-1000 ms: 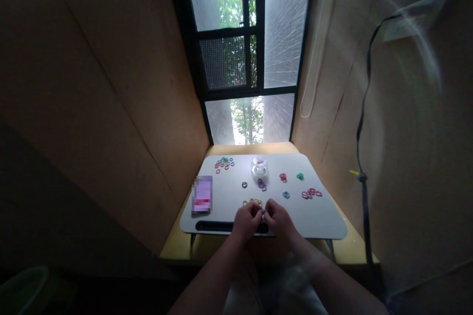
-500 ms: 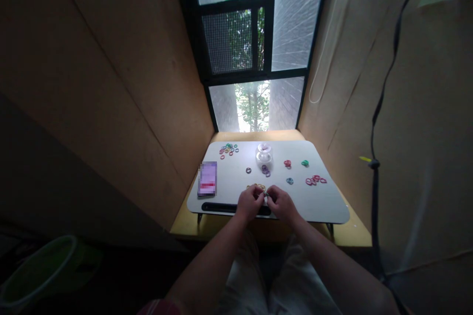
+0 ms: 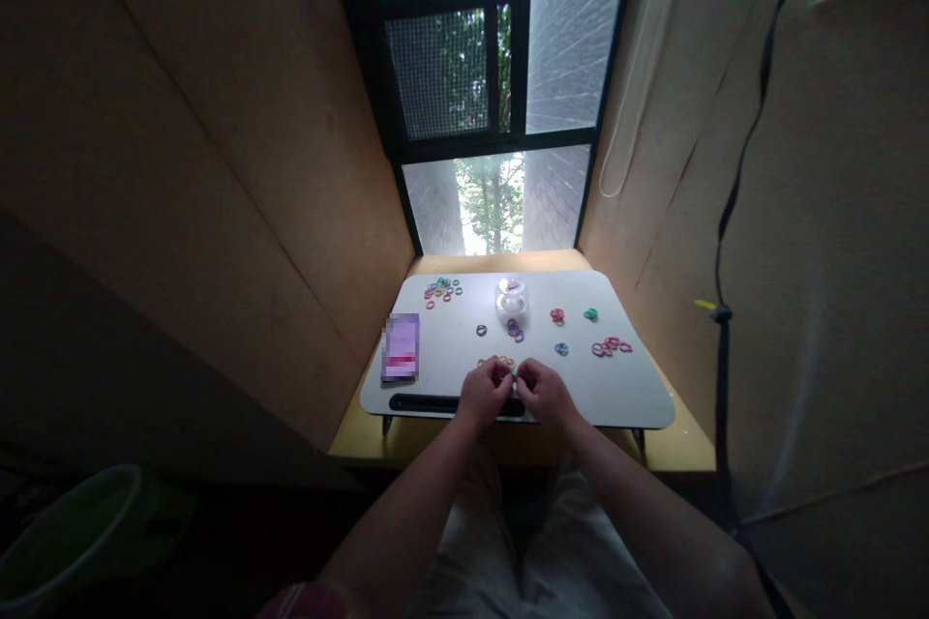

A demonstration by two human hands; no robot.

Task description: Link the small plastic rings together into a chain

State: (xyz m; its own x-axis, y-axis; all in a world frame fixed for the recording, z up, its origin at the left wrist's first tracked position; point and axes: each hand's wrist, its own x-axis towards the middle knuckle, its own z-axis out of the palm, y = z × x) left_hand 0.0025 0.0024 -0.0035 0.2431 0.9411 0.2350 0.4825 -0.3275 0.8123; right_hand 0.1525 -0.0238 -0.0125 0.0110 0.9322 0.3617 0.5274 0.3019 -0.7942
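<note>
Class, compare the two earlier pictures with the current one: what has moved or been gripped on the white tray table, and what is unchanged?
Little has changed. The left hand and right hand stay together at the near edge of the tray table, fingertips pinching something too small to identify; only the camera view shifted. The small coloured rings, the clear container and the phone lie where they were.

just one cam, worn on the head, looking forward and down from well above a white lap table [image 3: 631,387], facing the window [image 3: 494,87]. wide view, table far-ish, plywood walls filling both sides.
</note>
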